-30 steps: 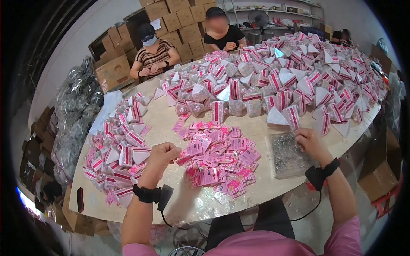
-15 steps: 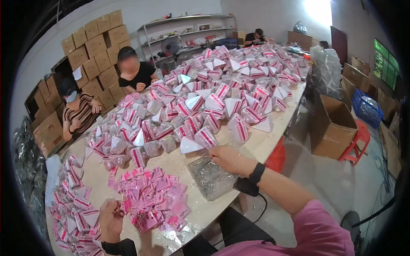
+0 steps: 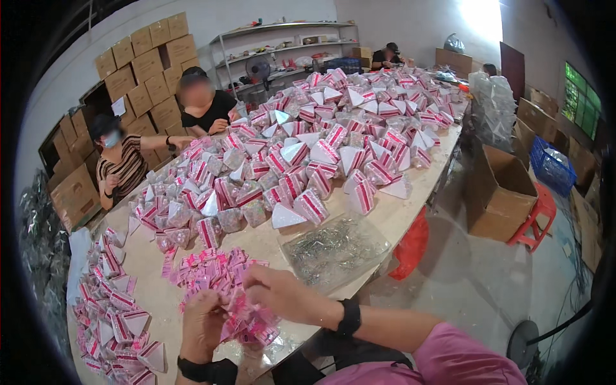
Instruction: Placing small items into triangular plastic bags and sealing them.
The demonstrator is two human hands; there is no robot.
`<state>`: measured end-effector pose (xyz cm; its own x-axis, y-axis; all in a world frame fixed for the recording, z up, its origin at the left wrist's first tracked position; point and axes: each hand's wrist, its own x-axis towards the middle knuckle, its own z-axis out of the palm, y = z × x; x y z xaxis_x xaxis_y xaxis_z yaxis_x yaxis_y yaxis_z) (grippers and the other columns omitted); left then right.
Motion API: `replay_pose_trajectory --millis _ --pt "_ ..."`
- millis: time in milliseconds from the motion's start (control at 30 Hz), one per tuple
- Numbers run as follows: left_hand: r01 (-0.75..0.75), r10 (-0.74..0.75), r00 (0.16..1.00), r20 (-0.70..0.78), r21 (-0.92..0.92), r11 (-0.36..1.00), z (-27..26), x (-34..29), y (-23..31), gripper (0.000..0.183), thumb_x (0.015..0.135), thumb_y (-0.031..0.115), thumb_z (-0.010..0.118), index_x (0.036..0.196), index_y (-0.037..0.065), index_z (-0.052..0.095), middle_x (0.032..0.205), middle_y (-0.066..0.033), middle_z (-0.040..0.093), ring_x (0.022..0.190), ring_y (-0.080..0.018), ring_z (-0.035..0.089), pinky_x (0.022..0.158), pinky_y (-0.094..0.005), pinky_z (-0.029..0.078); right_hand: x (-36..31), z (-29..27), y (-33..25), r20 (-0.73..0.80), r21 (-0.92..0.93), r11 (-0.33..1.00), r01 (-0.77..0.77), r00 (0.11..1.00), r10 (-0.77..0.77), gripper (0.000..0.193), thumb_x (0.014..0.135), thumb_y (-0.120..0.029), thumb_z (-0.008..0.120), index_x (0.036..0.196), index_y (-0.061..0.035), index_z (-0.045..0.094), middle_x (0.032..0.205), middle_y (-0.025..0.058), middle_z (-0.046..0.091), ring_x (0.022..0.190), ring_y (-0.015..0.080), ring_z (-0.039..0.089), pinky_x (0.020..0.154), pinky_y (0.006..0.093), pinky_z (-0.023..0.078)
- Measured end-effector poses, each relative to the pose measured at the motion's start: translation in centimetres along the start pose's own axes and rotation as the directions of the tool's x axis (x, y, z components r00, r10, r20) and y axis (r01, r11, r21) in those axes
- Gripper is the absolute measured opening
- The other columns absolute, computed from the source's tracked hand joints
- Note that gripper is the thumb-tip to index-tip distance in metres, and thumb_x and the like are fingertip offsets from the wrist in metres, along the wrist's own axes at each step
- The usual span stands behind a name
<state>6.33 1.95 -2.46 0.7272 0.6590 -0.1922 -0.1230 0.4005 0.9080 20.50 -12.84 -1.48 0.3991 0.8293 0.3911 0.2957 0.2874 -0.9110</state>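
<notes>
My left hand (image 3: 204, 316) is closed in a pinch at the near side of a heap of small pink cards (image 3: 215, 273), and a pink card shows at its fingertips. Close beside it, my right hand (image 3: 279, 296) reaches over the heap, fingers pinched; whatever they hold is too small or hidden to make out. To the right of the heap lies a shallow clear tray (image 3: 380, 242) with many small, thin silver metal pieces. Beyond both, a large mound of clear-wrapped, wedge-shaped packs (image 3: 310, 205) with pink and white bands covers the table.
More wrapped wedges (image 3: 122, 314) are piled at the table's left edge. Two people (image 3: 128, 160) sit across on the left; others are farther back. An open carton (image 3: 500, 192), a red stool (image 3: 536, 215) and a blue crate (image 3: 552, 167) stand at the right.
My right hand has moved from the tray left and nearer, over the cards. My left hand has shifted right to meet it. A person in stripes has stretched an arm toward the mound.
</notes>
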Motion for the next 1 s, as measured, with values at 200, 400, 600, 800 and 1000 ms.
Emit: replay_pose_trajectory --millis 200,400,600,800,1000 --pt "-0.023 0.022 1.000 0.014 0.073 0.997 2.5 -1.2 -0.5 0.008 0.085 0.010 0.057 0.084 0.003 0.057 0.076 -0.0047 0.059 0.069 -0.0143 0.057 0.060 -0.0255 0.044 -0.1 2.2 -1.0 -0.090 0.147 0.984 -0.106 0.989 0.120 0.011 0.083 -0.009 0.053 0.085 0.0016 0.053 0.075 0.0117 0.054 0.069 0.0207 0.055 0.065 0.0329 0.045" --pt "-0.128 0.125 0.992 0.028 0.121 0.984 3.3 -2.0 -0.8 0.010 0.090 0.014 0.056 0.086 0.005 0.058 0.080 -0.0048 0.063 0.073 -0.0137 0.061 0.064 -0.0256 0.045 -0.1 3.3 0.8 -0.237 -0.228 0.961 0.156 0.948 -0.210 0.005 0.083 -0.005 0.054 0.084 -0.0003 0.053 0.078 0.0153 0.055 0.072 0.0311 0.056 0.065 0.0372 0.045" --pt "-0.204 0.203 0.979 0.023 0.192 0.960 2.9 -2.1 -1.1 0.011 0.092 0.012 0.053 0.087 0.004 0.058 0.081 -0.0057 0.064 0.074 -0.0129 0.061 0.063 -0.0242 0.045 0.1 3.8 1.8 -0.310 -0.303 0.937 0.174 0.912 -0.270 0.008 0.081 -0.004 0.059 0.087 0.0014 0.058 0.077 0.0126 0.058 0.067 0.0239 0.057 0.062 0.0306 0.046" --pt "-0.216 0.214 0.976 0.033 0.219 0.952 2.3 -2.0 -1.1 0.011 0.092 0.012 0.053 0.088 0.003 0.059 0.083 -0.0066 0.065 0.073 -0.0121 0.060 0.062 -0.0236 0.045 0.1 3.6 1.8 -0.312 -0.190 0.975 0.118 0.934 -0.174 0.006 0.081 -0.005 0.056 0.084 0.0004 0.056 0.076 0.0149 0.057 0.069 0.0288 0.056 0.062 0.0348 0.045" --pt "-0.254 0.235 0.967 0.098 0.405 0.879 2.3 -2.5 -0.9 0.015 0.092 0.013 0.052 0.088 0.000 0.060 0.083 -0.0066 0.064 0.072 -0.0119 0.059 0.062 -0.0238 0.045 0.5 4.0 2.9 -0.296 -0.145 0.981 0.127 0.941 -0.165 0.008 0.081 -0.007 0.057 0.084 0.0003 0.057 0.076 0.0106 0.057 0.068 0.0239 0.057 0.061 0.0333 0.045"
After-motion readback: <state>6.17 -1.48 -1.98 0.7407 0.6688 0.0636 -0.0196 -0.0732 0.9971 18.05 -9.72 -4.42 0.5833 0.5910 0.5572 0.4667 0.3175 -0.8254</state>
